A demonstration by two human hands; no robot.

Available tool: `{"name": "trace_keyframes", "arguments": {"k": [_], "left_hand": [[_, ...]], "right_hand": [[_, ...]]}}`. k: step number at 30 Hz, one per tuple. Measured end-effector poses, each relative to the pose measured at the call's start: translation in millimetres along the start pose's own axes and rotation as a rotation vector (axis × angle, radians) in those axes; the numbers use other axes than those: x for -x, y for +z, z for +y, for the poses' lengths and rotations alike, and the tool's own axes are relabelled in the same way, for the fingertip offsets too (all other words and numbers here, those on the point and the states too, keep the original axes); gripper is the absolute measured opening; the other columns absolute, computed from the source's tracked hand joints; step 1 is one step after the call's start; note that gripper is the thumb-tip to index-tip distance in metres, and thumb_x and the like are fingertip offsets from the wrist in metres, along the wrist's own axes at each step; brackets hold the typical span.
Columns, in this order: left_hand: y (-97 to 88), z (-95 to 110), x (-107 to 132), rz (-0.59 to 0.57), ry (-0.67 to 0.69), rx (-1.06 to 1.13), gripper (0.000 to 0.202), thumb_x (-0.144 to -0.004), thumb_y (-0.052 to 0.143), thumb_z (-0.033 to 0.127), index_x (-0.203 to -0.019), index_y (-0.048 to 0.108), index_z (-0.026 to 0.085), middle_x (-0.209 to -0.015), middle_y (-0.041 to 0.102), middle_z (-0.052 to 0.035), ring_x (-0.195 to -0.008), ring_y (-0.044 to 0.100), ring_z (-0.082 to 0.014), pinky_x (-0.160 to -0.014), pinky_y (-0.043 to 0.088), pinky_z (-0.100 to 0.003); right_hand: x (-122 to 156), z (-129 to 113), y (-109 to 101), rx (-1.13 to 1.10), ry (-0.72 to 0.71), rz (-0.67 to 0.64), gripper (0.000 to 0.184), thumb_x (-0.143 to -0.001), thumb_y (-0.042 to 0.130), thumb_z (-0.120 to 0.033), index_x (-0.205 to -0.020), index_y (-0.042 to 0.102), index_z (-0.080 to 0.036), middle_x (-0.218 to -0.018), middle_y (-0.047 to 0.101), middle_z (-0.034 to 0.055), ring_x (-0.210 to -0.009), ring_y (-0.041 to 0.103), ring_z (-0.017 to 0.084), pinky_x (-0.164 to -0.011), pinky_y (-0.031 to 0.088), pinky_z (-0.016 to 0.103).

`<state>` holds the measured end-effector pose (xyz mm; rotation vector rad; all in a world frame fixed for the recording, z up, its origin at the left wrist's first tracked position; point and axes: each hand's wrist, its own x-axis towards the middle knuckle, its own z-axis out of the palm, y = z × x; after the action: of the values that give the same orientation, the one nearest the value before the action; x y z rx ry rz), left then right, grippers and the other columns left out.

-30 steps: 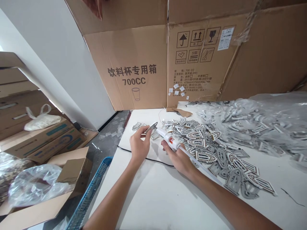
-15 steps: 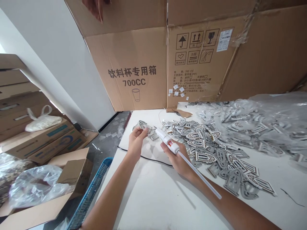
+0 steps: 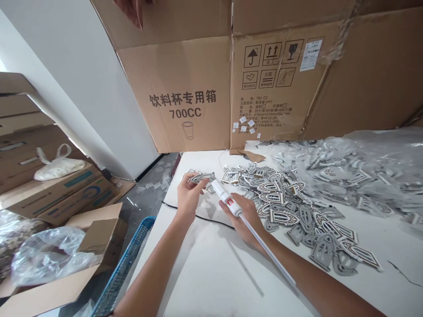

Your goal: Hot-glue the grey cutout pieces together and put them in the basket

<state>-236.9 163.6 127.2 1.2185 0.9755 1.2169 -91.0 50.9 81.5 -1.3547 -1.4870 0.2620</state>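
My left hand (image 3: 188, 196) pinches a small grey arch-shaped cutout piece (image 3: 201, 177) above the white table (image 3: 214, 273). My right hand (image 3: 243, 215) grips a white glue gun (image 3: 226, 198) with a red mark, its nozzle pointing at that piece. A clear glue stick (image 3: 267, 253) trails back from the gun over my right forearm. A heap of grey and white cutout pieces (image 3: 291, 207) lies just right of my hands.
A large cardboard box (image 3: 185, 88) printed 700CC stands at the table's back, with another person's fingers (image 3: 132, 11) on its top edge. A clear plastic bag (image 3: 363, 163) of pieces lies right. A black cable (image 3: 205, 219) crosses the table. A blue basket (image 3: 128, 264) and cartons sit left.
My left hand turned the piece from edge-on to flatter and brought it nearer the nozzle. The glue gun swung so its stick now lies along my right forearm.
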Motion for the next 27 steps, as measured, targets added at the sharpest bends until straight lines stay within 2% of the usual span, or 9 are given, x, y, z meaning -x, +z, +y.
{"name": "trace_keyframes", "arguments": {"k": [8, 17, 22, 27], "left_hand": [[2.8, 1.5, 0.3, 0.056, 0.001, 0.003, 0.042, -0.063, 0.091, 0.032, -0.092, 0.064, 0.021, -0.065, 0.061, 0.0054, -0.053, 0.043, -0.0073, -0.053, 0.032, -0.023], [3.5, 2.6, 1.8, 0.055, -0.027, 0.015, 0.043, -0.062, 0.092, 0.032, -0.094, 0.066, 0.02, -0.067, 0.063, 0.0041, -0.057, 0.049, -0.0085, -0.054, 0.032, -0.023], [4.0, 2.1, 2.0, 0.055, -0.017, 0.018, 0.041, -0.063, 0.092, 0.031, -0.093, 0.066, 0.02, -0.068, 0.064, 0.0033, -0.057, 0.049, -0.0087, -0.053, 0.033, -0.023], [4.8, 1.3, 2.1, 0.064, 0.002, 0.014, 0.04, -0.063, 0.092, 0.03, -0.092, 0.066, 0.021, -0.068, 0.064, 0.0031, -0.058, 0.051, -0.0093, -0.053, 0.033, -0.022]], "right_hand": [[1.8, 4.0, 0.5, 0.029, 0.02, -0.029, 0.034, -0.105, 0.056, -0.04, -0.078, 0.045, -0.025, -0.075, 0.05, -0.0022, -0.068, 0.049, 0.017, -0.066, 0.035, 0.029], [4.9, 15.8, 4.7, 0.097, 0.011, -0.01, 0.026, -0.1, 0.056, -0.027, -0.077, 0.043, -0.025, -0.074, 0.051, -0.0022, -0.066, 0.049, 0.017, -0.065, 0.033, 0.029], [4.9, 15.1, 3.6, 0.111, 0.057, -0.006, 0.029, -0.099, 0.057, -0.027, -0.074, 0.042, -0.024, -0.07, 0.049, -0.0031, -0.061, 0.045, 0.015, -0.063, 0.03, 0.03], [5.1, 15.2, 3.7, 0.129, 0.042, -0.002, 0.027, -0.098, 0.057, -0.026, -0.075, 0.043, -0.025, -0.069, 0.051, -0.0025, -0.061, 0.046, 0.016, -0.063, 0.032, 0.03]]}}
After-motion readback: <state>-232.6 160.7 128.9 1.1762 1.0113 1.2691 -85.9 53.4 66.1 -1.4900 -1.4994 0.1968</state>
